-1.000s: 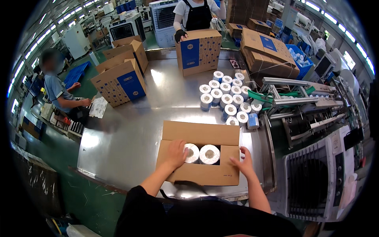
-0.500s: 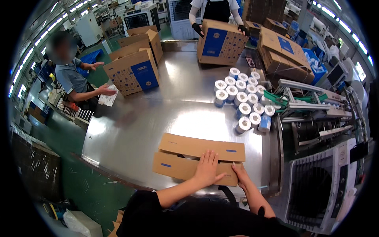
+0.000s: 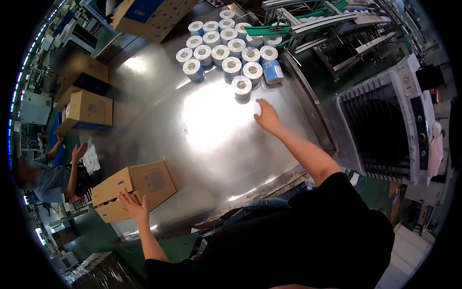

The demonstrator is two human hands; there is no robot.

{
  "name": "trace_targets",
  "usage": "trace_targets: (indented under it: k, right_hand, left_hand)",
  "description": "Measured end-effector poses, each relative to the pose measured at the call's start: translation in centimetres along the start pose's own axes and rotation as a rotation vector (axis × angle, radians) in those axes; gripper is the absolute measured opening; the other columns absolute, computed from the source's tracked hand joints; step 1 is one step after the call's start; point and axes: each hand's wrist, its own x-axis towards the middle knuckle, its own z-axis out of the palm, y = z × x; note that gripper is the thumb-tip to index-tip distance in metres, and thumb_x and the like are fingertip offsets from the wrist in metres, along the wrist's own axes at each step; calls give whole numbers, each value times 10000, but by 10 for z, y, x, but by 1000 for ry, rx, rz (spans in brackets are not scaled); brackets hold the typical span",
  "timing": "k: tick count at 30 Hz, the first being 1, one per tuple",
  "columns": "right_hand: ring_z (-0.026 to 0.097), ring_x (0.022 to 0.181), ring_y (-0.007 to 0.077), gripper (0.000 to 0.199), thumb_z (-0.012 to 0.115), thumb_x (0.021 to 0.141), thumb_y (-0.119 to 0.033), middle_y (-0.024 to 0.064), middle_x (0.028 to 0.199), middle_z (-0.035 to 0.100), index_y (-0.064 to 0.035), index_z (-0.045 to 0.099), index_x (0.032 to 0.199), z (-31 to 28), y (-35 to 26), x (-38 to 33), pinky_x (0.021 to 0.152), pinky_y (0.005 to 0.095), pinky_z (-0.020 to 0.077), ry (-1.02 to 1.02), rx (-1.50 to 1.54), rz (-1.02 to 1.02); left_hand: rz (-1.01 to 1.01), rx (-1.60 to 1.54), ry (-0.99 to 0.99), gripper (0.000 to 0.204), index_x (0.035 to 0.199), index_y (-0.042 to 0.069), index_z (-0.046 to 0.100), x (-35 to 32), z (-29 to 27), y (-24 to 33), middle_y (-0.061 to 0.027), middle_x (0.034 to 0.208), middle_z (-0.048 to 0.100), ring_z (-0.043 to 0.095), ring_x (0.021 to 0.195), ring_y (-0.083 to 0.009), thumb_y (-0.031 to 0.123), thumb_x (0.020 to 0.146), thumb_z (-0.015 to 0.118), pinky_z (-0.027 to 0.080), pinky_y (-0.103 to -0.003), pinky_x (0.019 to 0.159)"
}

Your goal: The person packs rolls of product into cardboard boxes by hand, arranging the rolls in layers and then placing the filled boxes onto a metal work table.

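Observation:
My left hand (image 3: pixel 134 208), fingers spread, lies on the flaps of a brown cardboard box (image 3: pixel 155 183) at the table's near left edge. A narrow gap shows between the flaps. My right hand (image 3: pixel 267 118) is stretched out over the metal table (image 3: pixel 211 159), its thumb and fingers apart and nothing in them. Just beyond its fingertips stands the nearest wrapped roll (image 3: pixel 241 87), white on top. Several more white-and-blue rolls (image 3: pixel 220 54) stand upright in a cluster behind it. One roll with a blue label (image 3: pixel 273 72) leans at the cluster's right side.
A conveyor with green rails (image 3: pixel 293 29) reaches the table at the far right. An air cooler (image 3: pixel 380 120) stands to the right. Tall open cartons (image 3: pixel 89 111) are at the far left, beside a co-worker (image 3: pixel 50 180). Another person's hand holds a large carton (image 3: pixel 154 19) at the back.
The flapped box has gone from in front of me to the left, with my left hand on it. My right hand has left the box and reached toward the rolls. The view has turned.

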Motion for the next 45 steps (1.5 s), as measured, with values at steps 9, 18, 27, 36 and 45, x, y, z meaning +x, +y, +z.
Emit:
trace_targets:
  k: [9, 18, 27, 36, 45]
  right_hand:
    - [128, 1382, 319, 1103, 756, 606, -27, -31, 1526, 13, -366, 113, 1436, -10, 135, 136, 1011, 639, 259, -317, -754, 118]
    - [559, 1044, 345, 843, 765, 601, -126, 138, 1422, 270, -142, 350, 1334, -16, 164, 132, 848, 408, 521, -171, -131, 34]
    - [561, 1056, 263, 550, 592, 839, -165, 155, 1269, 458, -19, 365, 1318, 42, 163, 102, 765, 359, 533, -179, 1285, 705]
    - [579, 1040, 243, 441, 581, 855, -308, 127, 1153, 572, -28, 517, 1189, 32, 55, -128, 837, 360, 485, -914, 606, 675]
    - [618, 904, 250, 344, 565, 875, -325, 141, 926, 652, -7, 649, 976, 58, 136, -249, 810, 324, 462, -959, -175, -23]
  left_hand:
    - [124, 300, -240, 833, 1402, 44, 253, -21, 7, 68, -181, 1464, 222, 195, 1352, -383, 168, 691, 669, 204, -549, 1042]
    - [-69, -91, -702, 579, 1242, 9, 473, -125, 39, 103, -219, 1341, 385, 385, 1225, -385, 217, 732, 652, 340, -429, 1006]
    - [-310, -317, -798, 518, 1185, 13, 528, -201, 63, 60, -197, 1172, 535, 484, 1128, -342, 247, 741, 654, 379, -392, 975]
    - [-793, -181, -780, 481, 1175, 71, 545, -402, 106, 13, -199, 1053, 612, 562, 1017, -372, 299, 754, 595, 446, -410, 900]
    - [-1191, -37, -813, 515, 1269, 122, 461, -516, 111, 16, -104, 1325, 380, 351, 1248, -296, 180, 777, 602, 347, -432, 1006]
